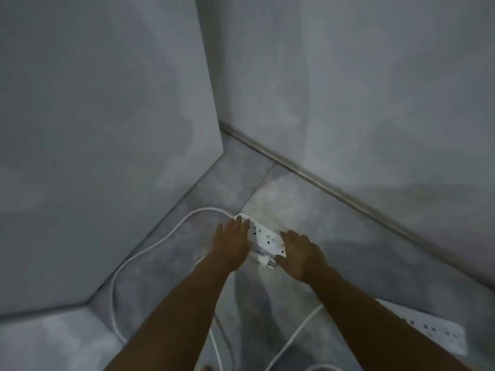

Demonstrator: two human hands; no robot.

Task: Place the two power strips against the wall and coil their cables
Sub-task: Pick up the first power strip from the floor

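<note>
1. Head view: left hand (232, 243) presses flat-fingered on the first power strip (263, 234); right hand (297, 253) covers its near end, grip unclear.
2. Strip lies on the floor (348, 245), apart from the wall (375, 103).
3. Second power strip (434, 330) unplaced; cables (150, 250) uncoiled.

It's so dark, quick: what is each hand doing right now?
Left hand: open, fingers flat on the strip.
Right hand: open, fingers resting on the same strip.
</note>
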